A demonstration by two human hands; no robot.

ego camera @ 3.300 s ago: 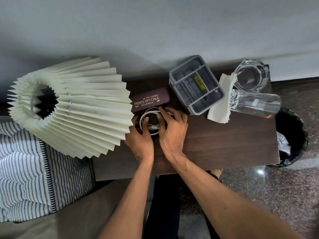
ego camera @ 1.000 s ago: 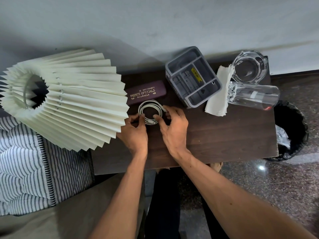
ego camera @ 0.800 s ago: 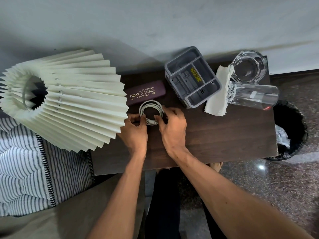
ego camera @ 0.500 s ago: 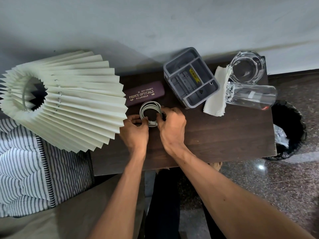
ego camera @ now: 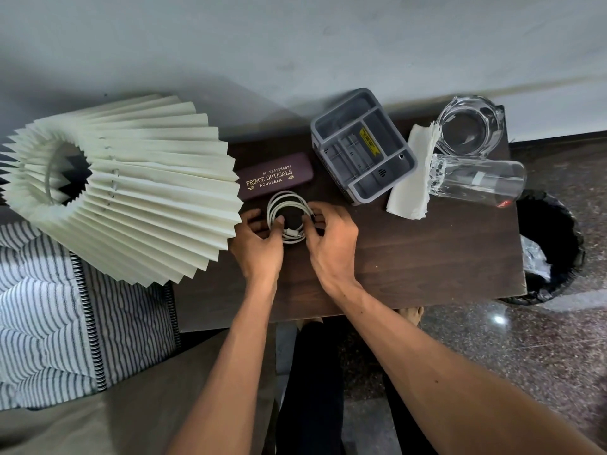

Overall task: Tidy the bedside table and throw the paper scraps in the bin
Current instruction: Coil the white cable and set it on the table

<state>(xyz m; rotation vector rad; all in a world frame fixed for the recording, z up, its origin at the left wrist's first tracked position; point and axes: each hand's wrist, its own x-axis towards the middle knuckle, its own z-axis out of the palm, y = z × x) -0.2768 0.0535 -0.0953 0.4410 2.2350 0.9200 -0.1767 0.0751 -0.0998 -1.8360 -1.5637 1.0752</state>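
Note:
A white cable coil [ego camera: 286, 205] lies on the dark wooden bedside table [ego camera: 427, 257], just in front of a maroon spectacle case [ego camera: 274, 175]. My left hand [ego camera: 259, 244] pinches the coil's left side, and my right hand [ego camera: 331, 241] pinches its right side near the plug ends. A torn white paper scrap [ego camera: 410, 188] lies at the back right, partly under a clear glass [ego camera: 479, 182] lying on its side. The black bin [ego camera: 555, 251] stands on the floor past the table's right edge.
A grey compartment organiser [ego camera: 361, 146] sits at the back middle. A glass jug [ego camera: 469, 126] stands in the back right corner. A cream pleated lampshade [ego camera: 131, 188] covers the table's left end. A striped bed cover [ego camera: 42, 323] lies to the left.
Both hands have stayed on the cable coil, with the fingers shifting slightly around its lower edge. The coil looks tighter and rounder than 3.3 s ago.

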